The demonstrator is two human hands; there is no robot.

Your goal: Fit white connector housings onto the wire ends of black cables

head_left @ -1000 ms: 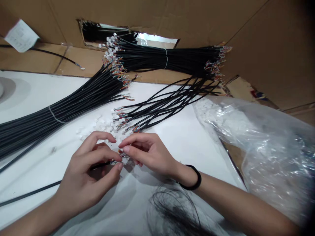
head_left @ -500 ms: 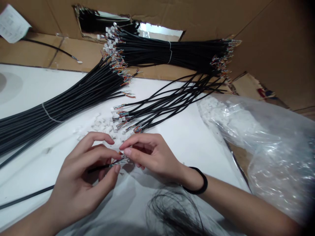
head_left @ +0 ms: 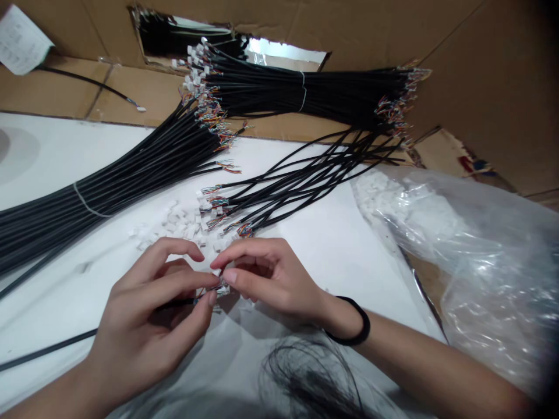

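Plainly, the weak point is the tiny white connector housing (head_left: 222,287) pinched between the two hands: it is small and smooth, so a slight sideways push could, I judge, pop it out of the fingertips and drop it among the loose white housings (head_left: 183,220) scattered on the white table (head_left: 332,244), where it would be hard to tell apart. A second risk is the thin coloured leads at the cable end bending or going into the wrong slot if they meet the housing at an angle.

The left hand (head_left: 148,314) is nearly closed, thumb and forefinger pinching the end of a single black cable (head_left: 65,343) that trails off to the left across the table. The right hand (head_left: 266,279) is likewise closed to a fine pinch, thumb and forefinger on the housing, touching the left fingertips. Just beyond lie a loose fan of black cables (head_left: 297,180), a tied cable bundle (head_left: 109,186) and a clear plastic bag (head_left: 458,250).
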